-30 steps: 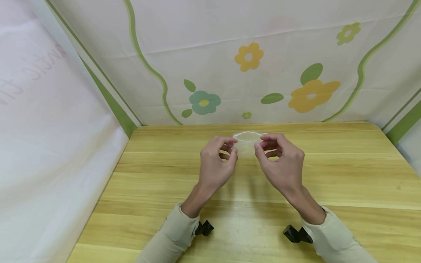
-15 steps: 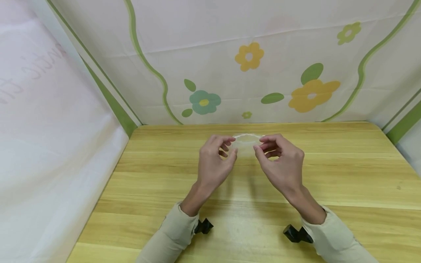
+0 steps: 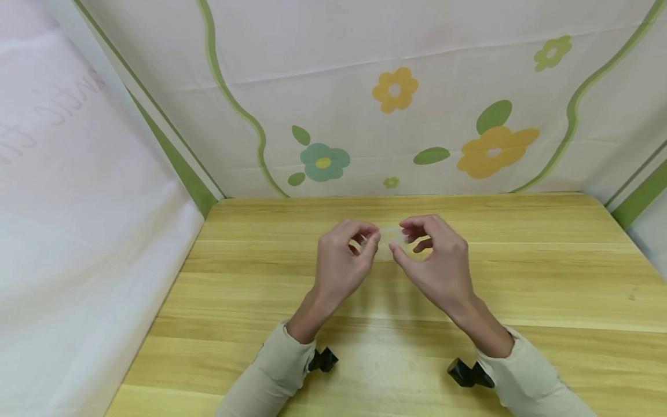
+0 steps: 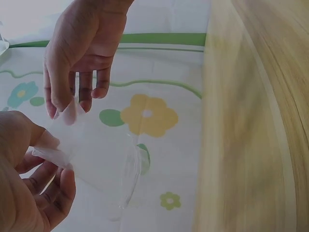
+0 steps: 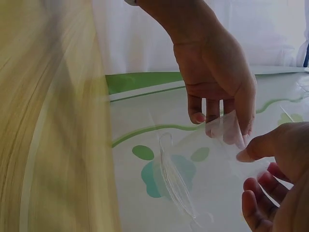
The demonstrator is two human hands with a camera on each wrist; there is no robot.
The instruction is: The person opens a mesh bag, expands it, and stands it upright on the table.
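- Clear film [image 4: 99,159] hangs between both hands, seemingly above the wooden table [image 3: 563,272]; head view puts it at 2 o'clock from the left hand [image 3: 344,255], 10 o'clock from the right hand [image 3: 436,260].
- Left hand pinches it, thumb against fingers, film bunched there. This is the nearer hand.
- Right hand: thumb and fingers bowed but parted, film just beside them; contact, cannot tell.
- Key relation, my judgement: film against that right-hand gap.
- Overall long axis unclear; crinkled edge [image 5: 176,186] slants 11 to 5 o'clock, right wrist view.
- Flowered cloth [image 3: 443,75] rises at 12 o'clock, behind the table.
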